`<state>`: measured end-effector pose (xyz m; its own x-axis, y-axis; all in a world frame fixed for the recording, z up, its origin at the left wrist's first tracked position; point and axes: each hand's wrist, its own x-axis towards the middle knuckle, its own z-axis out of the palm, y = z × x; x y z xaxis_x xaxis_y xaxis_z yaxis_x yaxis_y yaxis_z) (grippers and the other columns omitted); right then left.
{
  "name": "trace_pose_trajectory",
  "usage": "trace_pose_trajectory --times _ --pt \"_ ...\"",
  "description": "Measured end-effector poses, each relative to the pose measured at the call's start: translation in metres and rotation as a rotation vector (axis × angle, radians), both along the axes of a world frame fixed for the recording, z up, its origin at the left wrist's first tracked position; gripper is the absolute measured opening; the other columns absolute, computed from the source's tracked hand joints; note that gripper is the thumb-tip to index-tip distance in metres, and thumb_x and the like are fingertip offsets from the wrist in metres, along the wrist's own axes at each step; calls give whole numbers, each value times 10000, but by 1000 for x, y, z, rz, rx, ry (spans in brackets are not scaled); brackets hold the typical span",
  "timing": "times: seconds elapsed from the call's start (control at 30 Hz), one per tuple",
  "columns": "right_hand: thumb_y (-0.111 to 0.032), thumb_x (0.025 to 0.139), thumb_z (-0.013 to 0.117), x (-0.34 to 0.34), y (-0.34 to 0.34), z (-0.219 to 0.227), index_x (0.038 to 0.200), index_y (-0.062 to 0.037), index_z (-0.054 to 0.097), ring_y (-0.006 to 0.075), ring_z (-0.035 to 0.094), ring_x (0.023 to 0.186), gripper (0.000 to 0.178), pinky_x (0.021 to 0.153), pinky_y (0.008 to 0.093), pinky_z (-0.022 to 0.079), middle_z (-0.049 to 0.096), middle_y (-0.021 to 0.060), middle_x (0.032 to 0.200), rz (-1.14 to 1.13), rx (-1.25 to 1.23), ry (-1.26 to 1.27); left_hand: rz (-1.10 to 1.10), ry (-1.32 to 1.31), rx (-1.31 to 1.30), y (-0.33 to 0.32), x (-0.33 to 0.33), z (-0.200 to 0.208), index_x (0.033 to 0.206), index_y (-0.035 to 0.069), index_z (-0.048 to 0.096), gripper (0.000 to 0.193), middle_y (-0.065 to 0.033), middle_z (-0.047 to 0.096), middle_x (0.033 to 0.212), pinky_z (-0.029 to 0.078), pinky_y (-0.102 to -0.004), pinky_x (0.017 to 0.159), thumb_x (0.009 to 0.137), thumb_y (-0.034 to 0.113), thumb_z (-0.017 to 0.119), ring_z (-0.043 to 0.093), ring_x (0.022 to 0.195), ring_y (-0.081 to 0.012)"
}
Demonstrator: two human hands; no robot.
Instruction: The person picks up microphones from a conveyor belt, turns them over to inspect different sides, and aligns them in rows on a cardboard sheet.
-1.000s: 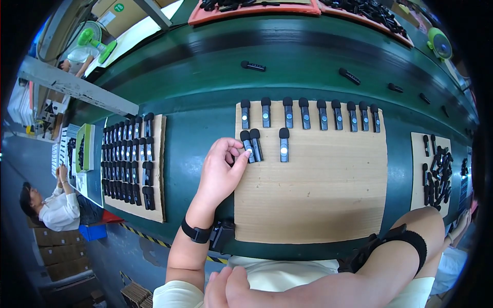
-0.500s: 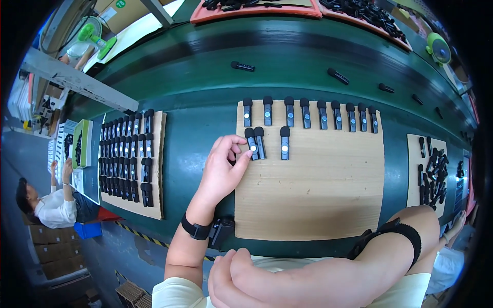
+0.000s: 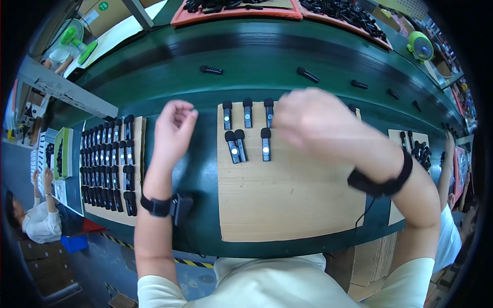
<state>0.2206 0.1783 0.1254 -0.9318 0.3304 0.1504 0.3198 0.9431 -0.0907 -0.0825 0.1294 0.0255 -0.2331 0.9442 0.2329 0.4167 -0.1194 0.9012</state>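
Above the green desk (image 3: 205, 169), in the head view, the left hand (image 3: 172, 132) is held between the left cardboard sheet (image 3: 138, 154) and the middle cardboard sheet (image 3: 292, 205), its grip loosely curled, fingertips slightly apart; on the middle sheet, an upper row of black foam-capped microphones (image 3: 247, 114) is partly hidden by the blurred right hand (image 3: 310, 120), whose grip cannot be told; below, three lower microphones (image 3: 241, 146) are laid.

Head-worn fisheye: looks down and forward, from near, over green bench (image 3: 201, 169).
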Motion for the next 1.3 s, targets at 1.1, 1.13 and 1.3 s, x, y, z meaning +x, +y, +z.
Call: trace_pose_trajectory --times 1.1,1.13,1.3 --pt "62 824 664 94 -137 -14 1075 21 632 122 574 906 256 773 243 461 614 84 998 -751 -1211 949 -39 -301 57 26 18 28 1062 -42 619 203 -75 673 965 503 -227 749 879 27 670 644 816 -127" --pt "65 811 677 98 -144 -23 1058 21 635 130 577 902 254 774 244 462 612 84 989 -719 -1202 994 -28 -428 11 7 26 32 1069 -42 619 205 -71 670 967 503 -223 753 875 4 668 640 828 -124" --pt "71 760 718 107 -158 -36 1003 22 640 144 581 869 260 765 241 458 603 83 950 -525 -1025 984 18 -422 -24 -99 65 43 1075 -35 620 256 -80 659 983 503 -224 775 831 -42 696 636 843 -118"
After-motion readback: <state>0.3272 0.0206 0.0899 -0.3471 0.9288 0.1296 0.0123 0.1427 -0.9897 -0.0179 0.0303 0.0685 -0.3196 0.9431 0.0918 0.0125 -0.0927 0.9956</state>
